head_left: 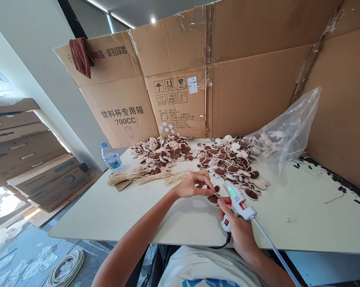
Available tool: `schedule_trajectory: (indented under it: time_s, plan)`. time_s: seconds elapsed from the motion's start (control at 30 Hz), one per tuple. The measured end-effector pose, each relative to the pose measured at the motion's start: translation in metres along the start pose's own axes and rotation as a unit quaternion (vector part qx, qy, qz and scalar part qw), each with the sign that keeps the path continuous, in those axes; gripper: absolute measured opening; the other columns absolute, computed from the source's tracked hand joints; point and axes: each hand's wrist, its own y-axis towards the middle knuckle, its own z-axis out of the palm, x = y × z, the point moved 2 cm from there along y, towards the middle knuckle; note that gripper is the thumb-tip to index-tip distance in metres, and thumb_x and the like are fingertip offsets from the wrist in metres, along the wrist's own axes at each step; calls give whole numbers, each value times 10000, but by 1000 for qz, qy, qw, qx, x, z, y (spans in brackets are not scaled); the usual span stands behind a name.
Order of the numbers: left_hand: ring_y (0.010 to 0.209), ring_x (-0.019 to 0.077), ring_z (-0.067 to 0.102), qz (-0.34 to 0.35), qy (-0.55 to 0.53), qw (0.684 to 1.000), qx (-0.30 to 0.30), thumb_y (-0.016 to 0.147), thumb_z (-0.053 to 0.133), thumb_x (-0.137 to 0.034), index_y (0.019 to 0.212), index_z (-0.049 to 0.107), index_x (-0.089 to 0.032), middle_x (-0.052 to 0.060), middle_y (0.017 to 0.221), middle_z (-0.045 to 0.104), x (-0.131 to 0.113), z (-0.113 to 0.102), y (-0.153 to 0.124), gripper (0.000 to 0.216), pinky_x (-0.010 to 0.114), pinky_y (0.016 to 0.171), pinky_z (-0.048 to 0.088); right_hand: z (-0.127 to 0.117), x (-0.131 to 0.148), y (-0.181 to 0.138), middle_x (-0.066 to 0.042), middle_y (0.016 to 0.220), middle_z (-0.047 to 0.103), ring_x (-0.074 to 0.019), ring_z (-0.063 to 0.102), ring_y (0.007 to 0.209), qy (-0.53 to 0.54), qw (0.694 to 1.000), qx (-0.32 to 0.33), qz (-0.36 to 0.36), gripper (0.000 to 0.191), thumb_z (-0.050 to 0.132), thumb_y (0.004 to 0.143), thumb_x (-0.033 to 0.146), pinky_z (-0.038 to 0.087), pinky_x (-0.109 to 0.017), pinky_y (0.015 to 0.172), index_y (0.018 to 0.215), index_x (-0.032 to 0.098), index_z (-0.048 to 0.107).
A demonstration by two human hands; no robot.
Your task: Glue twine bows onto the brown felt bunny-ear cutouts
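Head view: tall cardboard panels [257, 87] are stood behind a white table [114, 215], where brown-and-beige pieces [230, 159] are heaped. By the curled fingers of the right hand [242, 231], a white glue gun [238, 199] is gripped. Over the table, just beside the gun's tip, a small brown piece [212, 199] is touched by the right thumb. The left hand [193, 185] is held with thumb and forefinger nearly together at its pale cord [217, 194]; whether that is pinched cannot be told.

The tabletop [108, 215] lies open front-left, while heaped pieces [232, 168] obstruct its back.
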Motion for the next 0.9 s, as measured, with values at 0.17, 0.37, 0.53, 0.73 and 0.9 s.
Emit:
schedule_trajectory:
  time_s: [0.17, 0.37, 0.53, 0.73, 0.9]
  plan:
    - [790, 145, 519, -1, -5, 1000, 2, 794, 811, -400, 911, 809, -175, 57, 861, 556, 3, 3, 0, 254, 233, 582, 367, 0, 1, -1, 44, 538, 591, -127, 444, 458, -3, 1000, 2, 4, 473, 811, 720, 623, 336, -262, 435, 899, 204, 685]
    - [792, 139, 512, 7, -4, 1000, -1, 804, 799, -386, 909, 792, -169, 55, 887, 557, 4, 3, 2, 241, 231, 583, 364, -2, 2, -2, 49, 532, 580, -121, 441, 460, -11, 1000, 3, 11, 472, 809, 726, 626, 340, -256, 438, 904, 206, 688]
    - [822, 144, 532, -6, -13, 1000, 9, 798, 801, -362, 926, 746, -153, 67, 949, 582, 2, 4, 2, 251, 232, 616, 382, -1, 2, -2, 55, 526, 569, -119, 436, 453, -15, 1000, 8, 5, 471, 805, 727, 629, 338, -256, 436, 896, 206, 683]
    - [767, 125, 528, -47, -68, 996, 22, 795, 812, -351, 1013, 663, -151, 36, 888, 607, 4, 5, 1, 331, 261, 725, 438, -2, 2, -2, 42, 537, 598, -127, 460, 453, -16, 1000, -2, 9, 480, 814, 710, 624, 360, -263, 437, 916, 205, 700]
    - [873, 173, 620, -81, -104, 990, 48, 798, 812, -391, 1007, 672, -142, 81, 965, 669, 13, 7, 1, 355, 305, 811, 489, -2, 3, -2, 46, 538, 591, -131, 452, 458, -26, 999, -4, 18, 494, 805, 699, 647, 355, -266, 438, 910, 211, 704]
